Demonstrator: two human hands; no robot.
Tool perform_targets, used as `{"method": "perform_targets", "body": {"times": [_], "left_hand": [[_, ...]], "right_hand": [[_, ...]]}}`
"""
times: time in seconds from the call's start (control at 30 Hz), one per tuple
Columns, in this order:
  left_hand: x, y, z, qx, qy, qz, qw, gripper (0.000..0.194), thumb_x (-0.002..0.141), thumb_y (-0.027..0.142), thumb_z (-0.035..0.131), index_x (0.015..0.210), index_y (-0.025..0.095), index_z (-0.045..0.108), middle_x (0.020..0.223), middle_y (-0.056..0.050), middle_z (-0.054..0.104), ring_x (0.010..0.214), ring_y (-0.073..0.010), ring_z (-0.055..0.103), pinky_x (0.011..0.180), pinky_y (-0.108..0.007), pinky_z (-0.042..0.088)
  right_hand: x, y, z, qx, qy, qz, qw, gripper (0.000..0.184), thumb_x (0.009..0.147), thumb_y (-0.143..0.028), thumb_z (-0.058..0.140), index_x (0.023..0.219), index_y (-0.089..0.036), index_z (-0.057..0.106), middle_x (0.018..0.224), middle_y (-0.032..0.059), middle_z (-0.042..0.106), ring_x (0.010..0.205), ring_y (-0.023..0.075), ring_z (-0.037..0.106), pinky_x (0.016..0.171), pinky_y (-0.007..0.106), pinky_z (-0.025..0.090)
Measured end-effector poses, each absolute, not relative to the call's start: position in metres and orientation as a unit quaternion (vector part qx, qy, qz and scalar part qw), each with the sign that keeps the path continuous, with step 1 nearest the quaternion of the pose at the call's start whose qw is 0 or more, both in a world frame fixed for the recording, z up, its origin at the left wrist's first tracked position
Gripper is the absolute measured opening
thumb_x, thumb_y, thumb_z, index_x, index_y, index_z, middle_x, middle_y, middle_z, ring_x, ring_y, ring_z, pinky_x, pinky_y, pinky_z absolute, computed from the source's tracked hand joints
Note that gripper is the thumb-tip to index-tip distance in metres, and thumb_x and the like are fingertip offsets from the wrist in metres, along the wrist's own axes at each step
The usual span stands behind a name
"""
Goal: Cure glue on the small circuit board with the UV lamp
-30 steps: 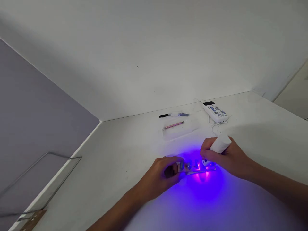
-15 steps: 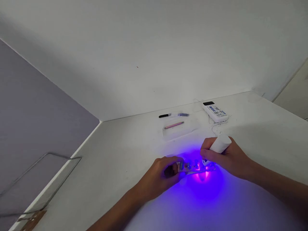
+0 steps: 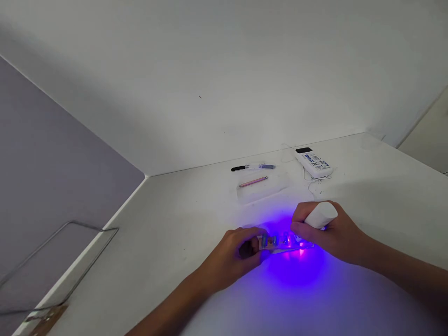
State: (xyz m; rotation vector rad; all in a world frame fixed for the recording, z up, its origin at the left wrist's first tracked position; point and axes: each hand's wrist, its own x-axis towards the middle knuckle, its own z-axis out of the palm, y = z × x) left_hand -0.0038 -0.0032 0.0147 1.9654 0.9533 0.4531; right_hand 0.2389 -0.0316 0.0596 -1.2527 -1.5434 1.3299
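My left hand [image 3: 231,259] is closed in a pinch on the left end of a narrow strip [image 3: 275,247] on the table. Several small, glossy pieces stand along it; they look like false nails, though the glare blurs them. In my right hand [image 3: 339,235] is a white handheld UV lamp [image 3: 321,215], its fingers wrapped round the body. The lamp's lower end points down, close over the right part of the strip. Violet light floods the strip and the tabletop around it, with pink glints below. Whether the lamp touches the strip I cannot tell.
Behind the hands a pink pencil-like stick [image 3: 253,182] lies on a clear plastic sheet [image 3: 264,191]. A dark-capped pen [image 3: 239,168] is farther back. A white device [image 3: 314,163] with a cable rests at back right. A metal wire frame [image 3: 93,263] stands at the left edge.
My right hand has tipped the lamp slightly, its top end now lower, and the violet glow has shifted a little. The left hand and the strip have stayed in place.
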Motion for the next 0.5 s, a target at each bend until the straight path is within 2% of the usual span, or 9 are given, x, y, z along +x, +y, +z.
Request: {"method": "perform_targets", "body": {"times": [0.5], "left_hand": [[-0.0031,-0.0039,0.0166,0.798,0.381,0.183,0.429,0.011,0.09,0.027,0.063,0.086,0.017,0.066,0.071,0.003,0.052,0.062,-0.0112,0.043,0.057,-0.021,0.036]], "right_hand": [[0.2386,-0.0326,0.0602,-0.467,-0.612,0.518,0.372,0.023,0.079,-0.023,0.065,0.06,-0.021,0.052,0.06,-0.0034,0.05,0.055,0.0118,0.042,0.05,0.025,0.036]]}}
